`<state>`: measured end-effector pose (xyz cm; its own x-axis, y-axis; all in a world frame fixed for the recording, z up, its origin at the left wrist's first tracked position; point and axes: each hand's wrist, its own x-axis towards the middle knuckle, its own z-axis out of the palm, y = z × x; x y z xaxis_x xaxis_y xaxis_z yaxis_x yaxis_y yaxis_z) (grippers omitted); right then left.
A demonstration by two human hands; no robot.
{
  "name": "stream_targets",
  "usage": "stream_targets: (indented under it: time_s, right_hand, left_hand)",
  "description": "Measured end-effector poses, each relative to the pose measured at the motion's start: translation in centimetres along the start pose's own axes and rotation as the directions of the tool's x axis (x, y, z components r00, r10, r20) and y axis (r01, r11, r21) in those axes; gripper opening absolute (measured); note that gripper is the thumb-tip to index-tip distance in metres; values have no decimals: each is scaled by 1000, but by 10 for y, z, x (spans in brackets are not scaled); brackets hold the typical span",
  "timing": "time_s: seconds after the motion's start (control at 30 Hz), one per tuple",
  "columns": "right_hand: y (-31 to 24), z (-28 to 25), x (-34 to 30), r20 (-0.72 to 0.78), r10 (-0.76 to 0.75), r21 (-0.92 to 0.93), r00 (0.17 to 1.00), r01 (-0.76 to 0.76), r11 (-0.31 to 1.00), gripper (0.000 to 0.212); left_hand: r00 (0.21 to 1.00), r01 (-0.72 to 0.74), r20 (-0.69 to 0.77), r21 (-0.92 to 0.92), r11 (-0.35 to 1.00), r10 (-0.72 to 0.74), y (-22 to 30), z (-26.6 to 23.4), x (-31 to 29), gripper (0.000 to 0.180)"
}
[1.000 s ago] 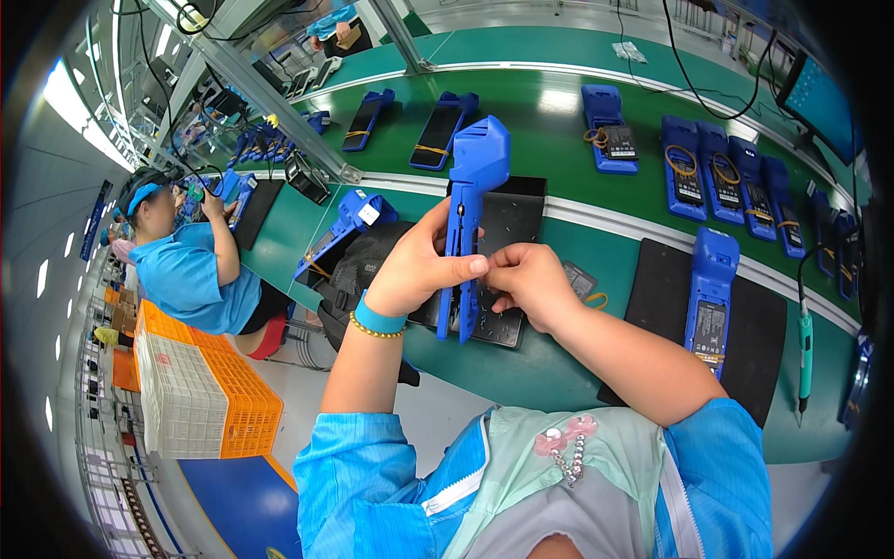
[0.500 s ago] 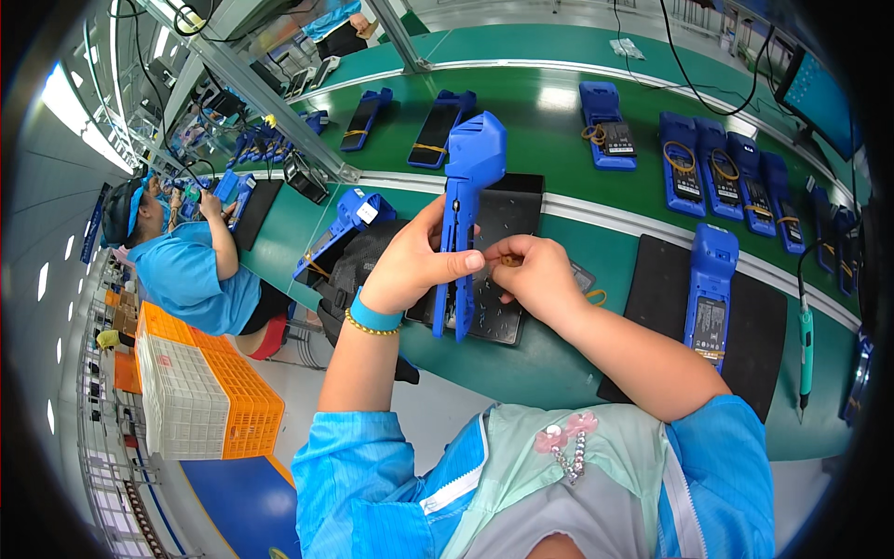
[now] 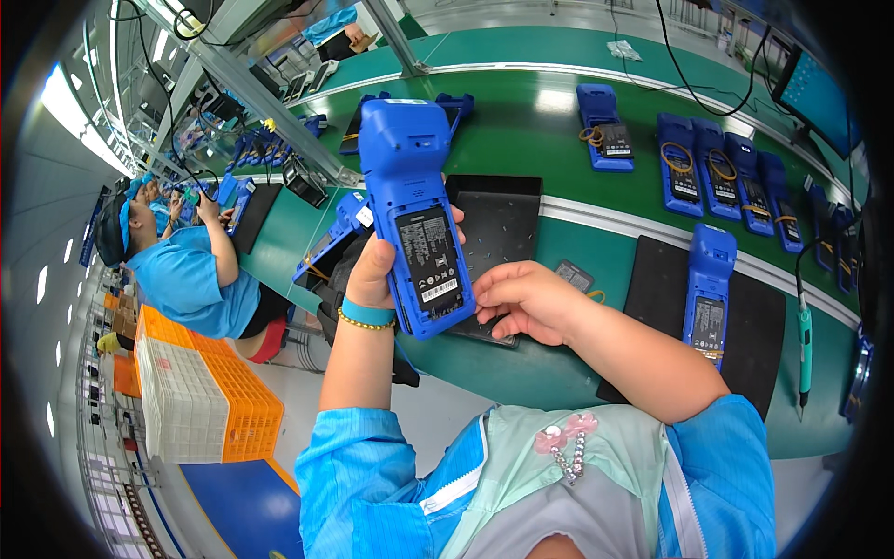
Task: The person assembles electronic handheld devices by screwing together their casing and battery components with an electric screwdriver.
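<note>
A blue handheld terminal (image 3: 402, 140) is gripped in my left hand (image 3: 372, 270), its thumb along the left edge and fingertips showing at the right edge. The back of the terminal faces me, with a black battery (image 3: 430, 253) in its open bay. My right hand (image 3: 529, 300) is beside the terminal's lower right corner, its thumb and fingers curled together. Whatever those fingers hold, if anything, cannot be made out. Behind the terminal lies a black tray (image 3: 507, 200) with small scraps in it. Past my right hand, a loose battery (image 3: 575, 275) rests on the green bench.
On a black mat (image 3: 647, 326) to the right lies another blue terminal (image 3: 712, 256). A teal electric screwdriver (image 3: 805, 345) hangs at the far right. Several terminals with rubber bands (image 3: 678, 158) line the back. A co-worker (image 3: 200, 270) sits at the left, near stacked crates (image 3: 191, 401).
My left hand has turned the terminal from edge-on to back-facing and moved it slightly left. My right hand has shifted down a little, to its lower corner.
</note>
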<state>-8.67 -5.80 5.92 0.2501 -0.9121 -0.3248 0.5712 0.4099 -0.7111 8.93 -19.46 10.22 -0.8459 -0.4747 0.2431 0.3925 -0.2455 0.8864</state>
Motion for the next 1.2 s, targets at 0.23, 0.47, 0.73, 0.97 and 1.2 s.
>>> stream_targets:
  time_s: [0.23,0.47,0.73,0.97,1.2]
  right_hand:
    - [-3,2,-5,159,44,121,986,-63,991,18]
    - [3,-1,-2,189,32,108,981,-53,993,21]
    - [8,-5,3,193,-23,137,981,-4,991,23]
    - [3,5,13,49,-50,142,998,43,989,36]
    - [-3,6,24,-44,-101,131,994,106,986,33]
  left_hand:
    - [986,-67,128,-295,953,109,-10,-8,3,125]
    - [983,-61,149,-295,954,109,-9,-8,4,126]
    - [994,-78,55,-172,982,89,-1,-8,0,126]
    - [989,129,-125,455,881,-81,27,11,9,96]
    - [995,89,-60,884,459,-77,37,64,35,117]
